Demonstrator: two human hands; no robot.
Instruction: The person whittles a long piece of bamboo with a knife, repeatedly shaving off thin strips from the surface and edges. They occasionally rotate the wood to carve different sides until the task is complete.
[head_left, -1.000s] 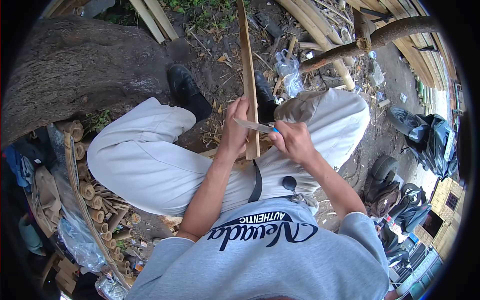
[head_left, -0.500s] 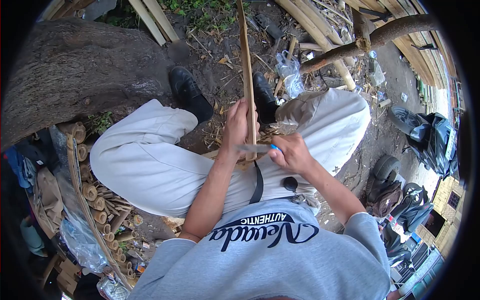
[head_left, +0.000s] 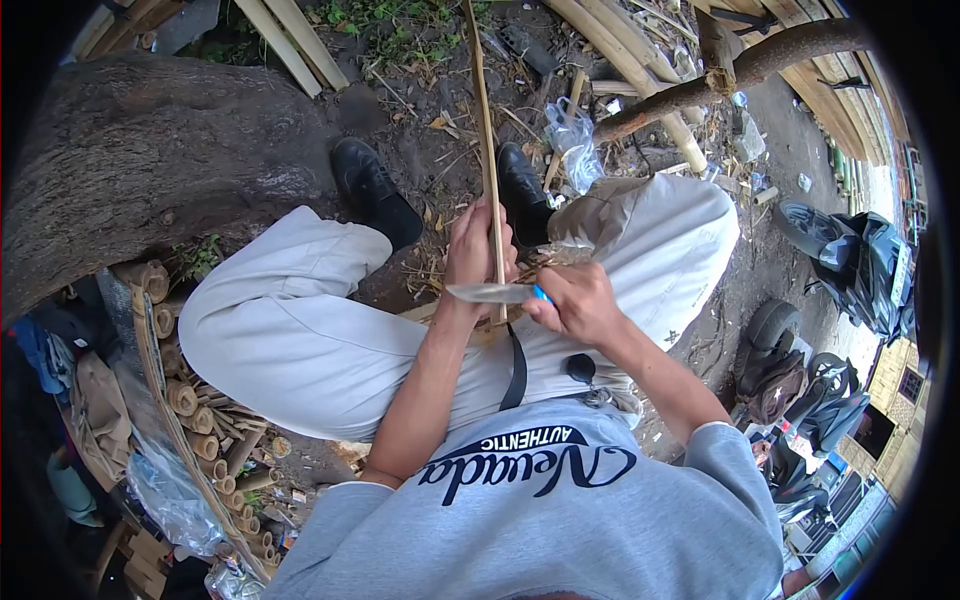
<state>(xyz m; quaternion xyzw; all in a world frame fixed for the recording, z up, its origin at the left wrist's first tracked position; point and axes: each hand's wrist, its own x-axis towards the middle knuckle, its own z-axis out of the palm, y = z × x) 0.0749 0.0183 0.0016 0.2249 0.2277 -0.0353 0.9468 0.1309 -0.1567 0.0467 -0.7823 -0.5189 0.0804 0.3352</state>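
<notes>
Bamboo strip [head_left: 486,150]: long, thin, upright between the seated person's knees. A second ago it showed a broad flat face; it now shows only a narrow edge, so it has been turned in the grip. The far end runs out of the top of the picture; the near end is hidden behind the hands and knife.

Tree trunk [head_left: 150,150]: large, left of the strip. Unchanged.

Left hand [head_left: 474,252]: closed around the strip just above the knife, fingers wrapped behind it. It sits a little lower on the strip than a second ago.

Right hand [head_left: 575,303]: just right of the strip, closed on the blue handle, most of which is covered by the fingers.

Knife [head_left: 490,293]: blade lies crosswise against the strip, tip pointing left. It has travelled down the strip toward the lap over the last second and then steadied; judged as one shaving stroke ended, with the strip turned to offer a fresh edge.

Shoes [head_left: 370,185]: black, on the ground either side of the strip.

Hard to make out: whether the blade edge bites the strip or merely rests on it; any shavings among the ground litter; the bundle of cut bamboo rounds [head_left: 190,400] far left of the strip is partly lost in shadow.
</notes>
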